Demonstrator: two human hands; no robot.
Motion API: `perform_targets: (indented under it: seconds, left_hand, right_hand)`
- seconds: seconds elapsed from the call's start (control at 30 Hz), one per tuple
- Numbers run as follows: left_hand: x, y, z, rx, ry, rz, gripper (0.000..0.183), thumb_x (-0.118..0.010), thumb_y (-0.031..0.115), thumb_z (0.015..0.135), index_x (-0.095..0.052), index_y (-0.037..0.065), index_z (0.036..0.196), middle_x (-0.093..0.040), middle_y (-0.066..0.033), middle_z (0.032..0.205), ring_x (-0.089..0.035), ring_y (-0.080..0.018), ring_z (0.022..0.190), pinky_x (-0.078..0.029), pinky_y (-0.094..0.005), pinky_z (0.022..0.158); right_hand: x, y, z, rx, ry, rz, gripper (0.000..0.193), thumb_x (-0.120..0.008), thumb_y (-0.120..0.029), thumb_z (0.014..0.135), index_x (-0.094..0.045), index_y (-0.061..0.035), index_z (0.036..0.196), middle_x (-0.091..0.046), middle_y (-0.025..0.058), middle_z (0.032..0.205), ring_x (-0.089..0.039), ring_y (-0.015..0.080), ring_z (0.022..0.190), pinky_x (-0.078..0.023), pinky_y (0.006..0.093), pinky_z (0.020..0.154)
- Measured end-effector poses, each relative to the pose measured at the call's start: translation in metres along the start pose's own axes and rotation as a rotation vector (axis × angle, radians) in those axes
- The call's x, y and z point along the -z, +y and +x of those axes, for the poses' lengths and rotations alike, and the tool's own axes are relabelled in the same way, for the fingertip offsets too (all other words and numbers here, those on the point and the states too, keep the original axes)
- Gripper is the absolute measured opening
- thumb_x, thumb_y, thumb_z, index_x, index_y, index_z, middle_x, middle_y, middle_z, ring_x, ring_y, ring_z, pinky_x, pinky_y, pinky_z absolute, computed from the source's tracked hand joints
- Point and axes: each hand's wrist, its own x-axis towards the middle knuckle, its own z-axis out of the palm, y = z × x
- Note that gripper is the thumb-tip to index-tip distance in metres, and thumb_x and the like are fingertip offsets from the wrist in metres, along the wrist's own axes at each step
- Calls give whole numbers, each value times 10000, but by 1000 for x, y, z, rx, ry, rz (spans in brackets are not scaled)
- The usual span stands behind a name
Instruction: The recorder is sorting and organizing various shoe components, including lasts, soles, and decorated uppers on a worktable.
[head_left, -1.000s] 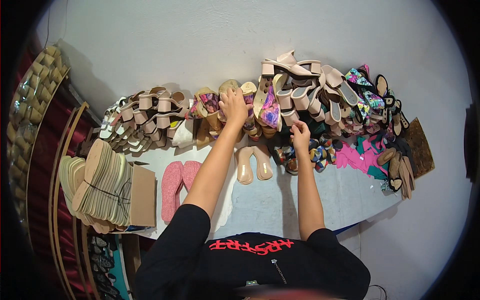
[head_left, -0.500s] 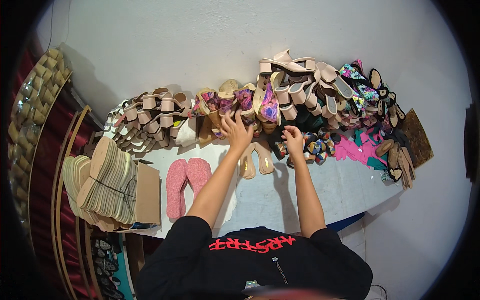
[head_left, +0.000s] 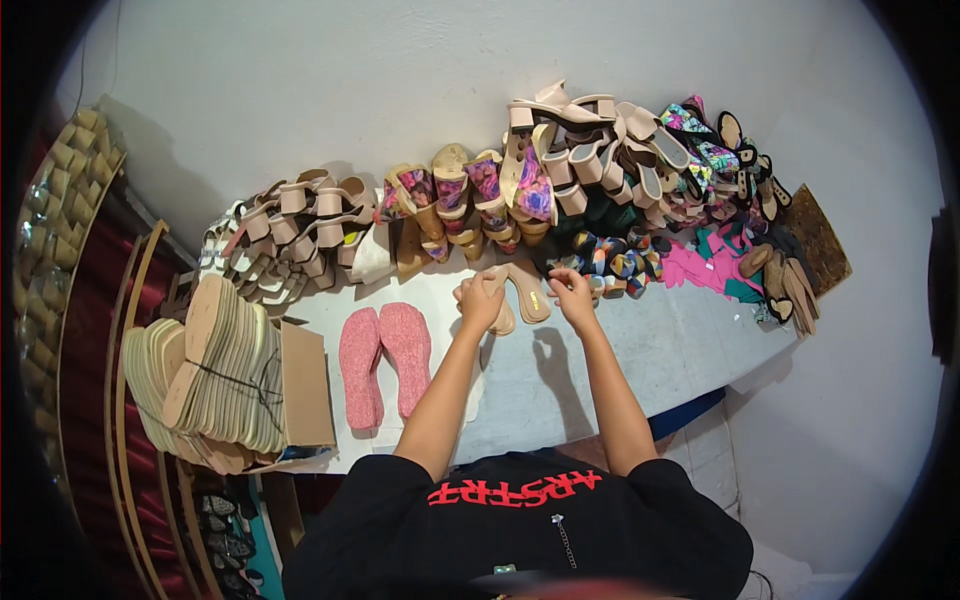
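Note:
A pair of beige insoles [head_left: 530, 292] lies at the middle of the table, each with a small yellow label. My left hand [head_left: 479, 302] is at the outer edge of the left insole and covers part of it. Its fingers are curled together, and whatever they hold is hidden. Just right of the right insole is my right hand [head_left: 572, 298], thumb and fingers drawn together; I cannot make out anything in the pinch. Behind the hands stand several floral wedge-heeled sandals [head_left: 485, 180], stacked against the wall.
Thick pink soles [head_left: 402, 360] lie left of my forearm. A cardboard box [head_left: 308, 385] with bundled insoles [head_left: 235, 370] stands at the left edge. Beige heeled sandals [head_left: 300, 215] and multicoloured heels [head_left: 622, 265] line the back. Pink fabric pieces [head_left: 697, 262] lie at right.
My left hand has come down from the floral wedge sandals to the left insole. My right hand has moved slightly left and nearer to me. The whole view has shifted a little.

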Motion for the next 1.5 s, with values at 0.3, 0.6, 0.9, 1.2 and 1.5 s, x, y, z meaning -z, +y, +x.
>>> perform_targets:
  seconds: [0.3,0.6,0.9,1.2,1.5]
  left_hand:
    - [-6,38,38,-228,-30,-387,333,-667,84,694,-540,18,995,-590,-123,924,-587,-242,870,-465,-332,755]
    - [-41,104,78,-458,176,-82,737,-701,-13,564,-409,125,1226,-365,-177,1271,-386,-380,1159,-357,-414,959]
    - [-65,105,112,-587,197,374,706,-688,19,602,-418,171,1237,-305,-187,1346,-319,-430,1223,-350,-434,985]
    - [-36,111,116,-808,148,386,803,-703,24,580,-359,136,1296,-328,-177,1336,-371,-425,1166,-344,-458,988]
    - [-30,110,116,-831,162,375,846,-701,15,555,-359,157,1316,-339,-120,1338,-346,-382,1176,-331,-450,995]
  right_hand:
    - [14,-17,44,95,-65,24,233,-575,-66,791,-533,-13,1015,-571,72,869,-549,132,783,-473,261,682]
    - [72,-72,115,629,171,-526,362,-609,-99,697,-501,-32,1036,-491,155,993,-468,323,957,-353,406,881]
    - [30,-84,156,1098,-85,-1406,680,-669,-192,649,-405,-188,1276,-376,97,1320,-306,302,1256,-186,552,1012]
    - [41,-74,183,1029,-112,-1649,901,-716,-270,587,-271,-212,1368,-324,51,1333,-263,271,1273,-104,478,1070]
    - [46,-122,243,970,-192,-932,505,-638,-124,663,-499,-57,1144,-474,185,1154,-497,348,1023,-441,413,847]
